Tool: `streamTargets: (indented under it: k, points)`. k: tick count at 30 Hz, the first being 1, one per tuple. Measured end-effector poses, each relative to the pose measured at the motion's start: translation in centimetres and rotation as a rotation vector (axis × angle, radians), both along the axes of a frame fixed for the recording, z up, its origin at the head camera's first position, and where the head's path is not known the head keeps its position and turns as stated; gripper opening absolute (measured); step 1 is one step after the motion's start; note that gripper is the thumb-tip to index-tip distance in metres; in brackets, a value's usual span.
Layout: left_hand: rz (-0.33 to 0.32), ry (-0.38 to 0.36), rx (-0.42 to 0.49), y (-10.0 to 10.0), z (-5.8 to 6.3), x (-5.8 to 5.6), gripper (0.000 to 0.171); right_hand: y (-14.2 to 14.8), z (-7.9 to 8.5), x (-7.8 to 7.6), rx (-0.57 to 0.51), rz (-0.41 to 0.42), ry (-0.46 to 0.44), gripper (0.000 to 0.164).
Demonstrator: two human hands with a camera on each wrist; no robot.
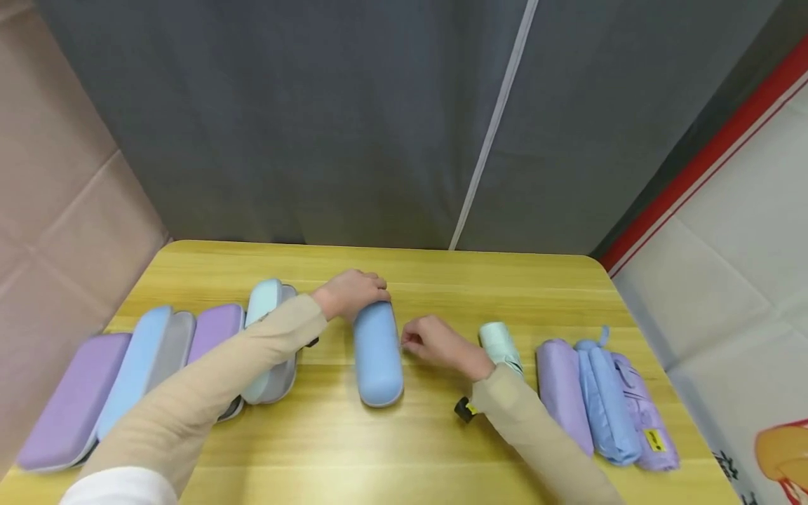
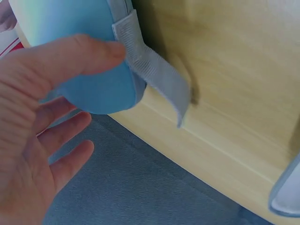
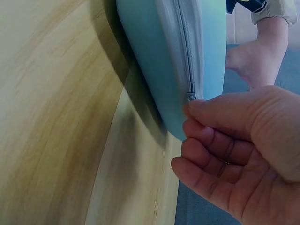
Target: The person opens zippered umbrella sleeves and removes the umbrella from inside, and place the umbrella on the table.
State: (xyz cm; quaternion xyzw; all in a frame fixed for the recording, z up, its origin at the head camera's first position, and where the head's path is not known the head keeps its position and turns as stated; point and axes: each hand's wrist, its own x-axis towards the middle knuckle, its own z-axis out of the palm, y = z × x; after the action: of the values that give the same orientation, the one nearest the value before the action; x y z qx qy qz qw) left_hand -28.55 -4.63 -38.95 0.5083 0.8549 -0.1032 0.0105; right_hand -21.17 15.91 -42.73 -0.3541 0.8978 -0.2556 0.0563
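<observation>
A blue zippered hard case (image 1: 379,358) stands on its narrow side mid-table. My left hand (image 1: 355,291) grips its far end. In the left wrist view, the thumb (image 2: 101,54) lies on one face near a grey strap (image 2: 159,77), with the other fingers around the far side. My right hand (image 1: 442,344) is at the case's right side. Its thumb and forefinger pinch the zipper pull, mostly hidden by the fingertips, just below the metal slider (image 3: 191,96). Above it in the right wrist view, the zipper (image 3: 183,42) runs shut along the grey band.
Purple (image 1: 78,400), light blue (image 1: 135,365) and mint (image 1: 261,298) cases line the table's left, partly behind the left sleeve. Rolled soft bundles in mint (image 1: 497,341), purple (image 1: 562,393) and blue (image 1: 607,403) lie at the right. A grey curtain (image 1: 284,140) hangs behind the table.
</observation>
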Motion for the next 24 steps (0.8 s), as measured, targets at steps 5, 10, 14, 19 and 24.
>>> streamTargets:
  k: [5,10,14,19,24]
  points:
    - [0.021,-0.081,0.077,-0.6,-0.3,0.1,0.062,0.6,0.3,0.5,0.018,0.013,0.013,0.009]
    - [0.039,-0.129,0.122,-1.3,-0.7,0.1,0.063,1.4,0.8,1.7,0.028,0.004,0.013,0.009]
    - [0.063,-0.143,0.131,-1.7,-0.8,0.2,0.061,2.1,1.0,2.5,0.054,-0.003,0.051,0.009]
    - [0.112,-0.181,0.110,-2.0,-0.4,0.4,0.060,3.5,1.0,3.3,0.070,-0.045,0.064,0.011]
    - [0.192,-0.226,0.095,-2.5,-0.2,0.8,0.056,4.9,0.8,4.1,0.064,-0.074,0.089,0.009]
